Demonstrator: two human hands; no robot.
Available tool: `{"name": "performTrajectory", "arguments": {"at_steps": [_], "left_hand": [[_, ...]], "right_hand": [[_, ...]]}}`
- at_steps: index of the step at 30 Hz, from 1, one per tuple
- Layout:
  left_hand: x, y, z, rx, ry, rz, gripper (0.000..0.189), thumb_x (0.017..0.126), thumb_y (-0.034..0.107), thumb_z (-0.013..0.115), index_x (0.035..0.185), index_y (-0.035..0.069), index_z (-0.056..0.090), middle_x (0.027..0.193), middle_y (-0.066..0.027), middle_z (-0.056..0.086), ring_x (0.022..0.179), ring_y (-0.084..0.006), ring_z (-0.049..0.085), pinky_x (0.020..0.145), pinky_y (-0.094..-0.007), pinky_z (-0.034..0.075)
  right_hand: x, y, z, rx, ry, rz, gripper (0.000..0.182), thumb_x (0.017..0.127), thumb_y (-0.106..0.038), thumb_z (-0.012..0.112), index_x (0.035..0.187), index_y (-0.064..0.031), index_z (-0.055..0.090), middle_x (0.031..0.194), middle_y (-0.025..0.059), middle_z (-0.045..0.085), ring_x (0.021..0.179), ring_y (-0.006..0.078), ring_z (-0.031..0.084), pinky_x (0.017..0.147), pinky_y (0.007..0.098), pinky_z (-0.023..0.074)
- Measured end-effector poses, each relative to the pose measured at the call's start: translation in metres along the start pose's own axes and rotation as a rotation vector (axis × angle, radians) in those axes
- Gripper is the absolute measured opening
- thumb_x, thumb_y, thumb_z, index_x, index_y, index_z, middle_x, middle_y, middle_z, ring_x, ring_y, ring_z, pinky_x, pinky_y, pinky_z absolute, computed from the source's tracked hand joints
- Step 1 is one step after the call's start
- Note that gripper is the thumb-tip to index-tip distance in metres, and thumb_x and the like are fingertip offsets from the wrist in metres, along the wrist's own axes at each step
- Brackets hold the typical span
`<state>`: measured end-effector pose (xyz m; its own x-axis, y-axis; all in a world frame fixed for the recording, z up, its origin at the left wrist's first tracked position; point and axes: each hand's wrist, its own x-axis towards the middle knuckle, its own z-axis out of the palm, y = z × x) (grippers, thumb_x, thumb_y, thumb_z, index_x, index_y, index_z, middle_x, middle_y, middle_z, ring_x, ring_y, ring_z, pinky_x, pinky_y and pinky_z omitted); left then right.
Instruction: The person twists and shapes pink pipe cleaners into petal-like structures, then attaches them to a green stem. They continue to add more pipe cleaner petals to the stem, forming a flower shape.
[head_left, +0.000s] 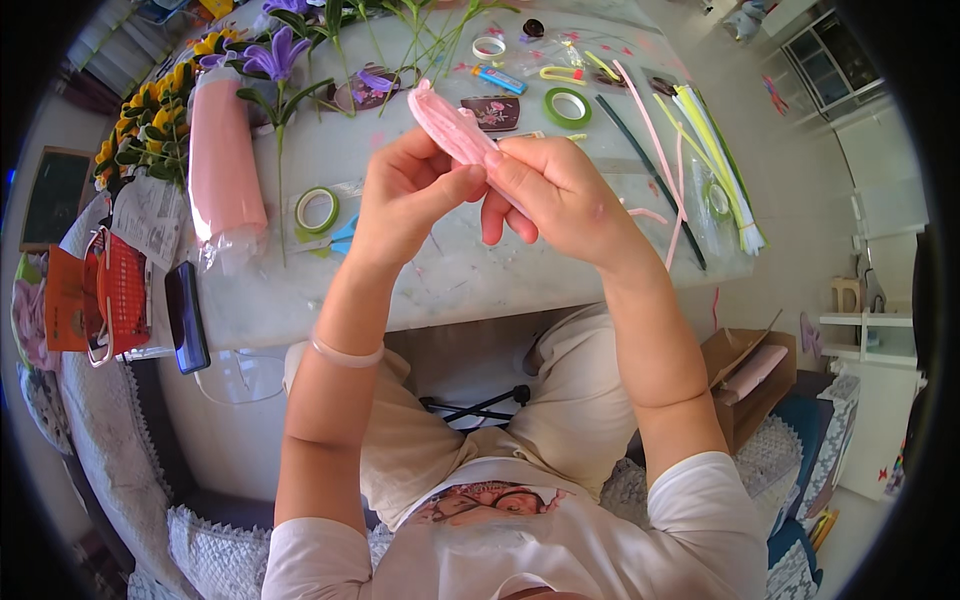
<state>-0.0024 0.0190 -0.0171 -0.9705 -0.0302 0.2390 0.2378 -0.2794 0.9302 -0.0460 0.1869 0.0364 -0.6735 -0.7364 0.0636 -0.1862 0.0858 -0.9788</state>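
Observation:
Above the near part of the table, a bundle of bent pink chenille stems (454, 127) is pinched between both of my hands. My left hand (409, 191) has its thumb and fingers on the bundle's lower middle. From the other side, my right hand (559, 191) grips the lower end with thumb and forefinger, its other fingers curled beneath. The bundle's looped tip points up and to the left. Under and behind my left wrist lie light-blue-handled scissors (345, 236), partly hidden. A roll of green floral tape (317, 209) is beside them.
On the marble-patterned table (450, 281) a pink wrapping roll (223, 157) lies left, near purple chenille flowers (274, 54). Another green tape roll (568, 108) and loose stems (651, 161) lie right. A phone (187, 319) and red basket (120, 289) are at the left edge.

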Motion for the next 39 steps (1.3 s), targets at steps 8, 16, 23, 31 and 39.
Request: {"name": "performTrajectory", "arguments": {"at_steps": [8,16,23,31,39], "left_hand": [[-0.001,-0.002,0.004,-0.02,0.028,0.002,0.025,0.083,0.011,0.061,0.103,-0.004,0.061,0.098,-0.0099,0.065,0.09,-0.0152,0.061,0.08,-0.0311,0.049],[0.004,0.023,-0.026,0.4,0.017,0.072,0.032,0.097,0.027,0.048,0.079,0.003,0.057,0.074,0.003,0.05,0.067,-0.005,0.045,0.062,-0.019,0.036],[0.007,0.006,-0.019,0.225,0.193,0.291,0.028,0.097,0.019,0.051,0.077,0.001,0.056,0.071,0.004,0.046,0.065,-0.0051,0.041,0.061,-0.02,0.037],[0.002,0.032,-0.038,0.472,-0.238,-0.106,0.023,0.094,0.019,0.057,0.084,-0.002,0.059,0.075,0.0008,0.054,0.066,-0.007,0.046,0.062,-0.0228,0.042],[-0.002,0.034,-0.011,0.616,-0.5,-0.25,0.018,0.092,0.013,0.056,0.089,-0.002,0.065,0.065,-0.0011,0.055,0.059,-0.0075,0.05,0.054,-0.0232,0.042]], "right_hand": [[0.0,-0.002,0.002,-0.119,0.004,-0.043,0.028,0.095,-0.017,0.044,0.077,0.0,0.057,0.057,0.0038,0.058,0.048,0.0066,0.044,0.045,0.0229,0.0347],[-0.003,0.004,-0.011,-0.244,-0.138,-0.054,0.033,0.096,-0.022,0.048,0.071,-0.0027,0.053,0.056,0.0006,0.047,0.051,0.0074,0.041,0.047,0.0247,0.0314],[0.003,0.006,-0.011,-0.093,0.002,-0.051,0.035,0.096,-0.024,0.048,0.067,-0.0049,0.047,0.056,-0.0026,0.042,0.051,0.0055,0.037,0.046,0.0235,0.0293],[-0.003,0.003,-0.036,-0.35,-0.108,-0.114,0.033,0.093,-0.019,0.051,0.065,-0.0028,0.044,0.055,-0.0013,0.039,0.05,0.0068,0.035,0.045,0.0253,0.0286],[-0.002,0.009,-0.036,-0.45,-0.295,-0.084,0.031,0.09,-0.018,0.054,0.065,-0.0017,0.047,0.055,0.0013,0.043,0.051,0.0081,0.036,0.045,0.0255,0.0309]]}}
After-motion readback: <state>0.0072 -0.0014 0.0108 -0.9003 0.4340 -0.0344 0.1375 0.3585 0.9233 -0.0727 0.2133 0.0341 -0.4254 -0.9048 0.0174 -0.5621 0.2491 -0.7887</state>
